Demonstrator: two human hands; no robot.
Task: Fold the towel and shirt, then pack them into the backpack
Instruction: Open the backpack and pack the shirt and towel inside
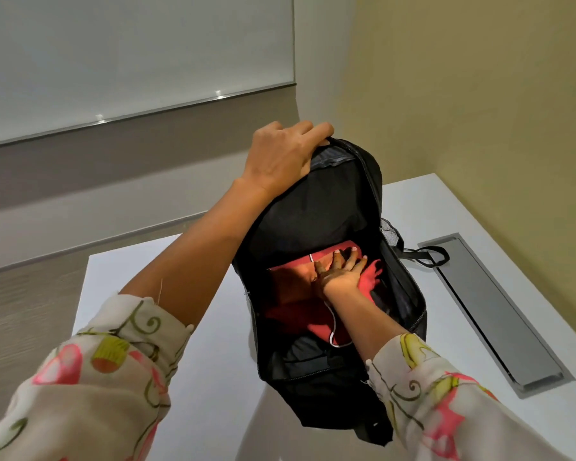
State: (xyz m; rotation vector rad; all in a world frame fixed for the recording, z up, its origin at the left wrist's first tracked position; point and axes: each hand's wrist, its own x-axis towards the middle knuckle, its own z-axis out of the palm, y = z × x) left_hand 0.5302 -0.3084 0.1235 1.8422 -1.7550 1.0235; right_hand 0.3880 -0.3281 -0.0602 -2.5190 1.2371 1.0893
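Observation:
A black backpack (313,207) stands unzipped on the white table (213,377). My left hand (283,154) grips the top edge of its raised flap and holds it up. Inside the main compartment lies a red garment with thin white piping (290,287), folded. My right hand (341,271) is down inside the bag, fingers spread flat and pressing on the red cloth. Whether a towel lies under or beside the red cloth I cannot tell; the bottom of the compartment is dark.
A grey metal cable hatch (492,314) is set into the table right of the bag. The backpack's strap loop (426,256) lies toward it. A wall with a whiteboard (130,54) rises behind the table's far edge.

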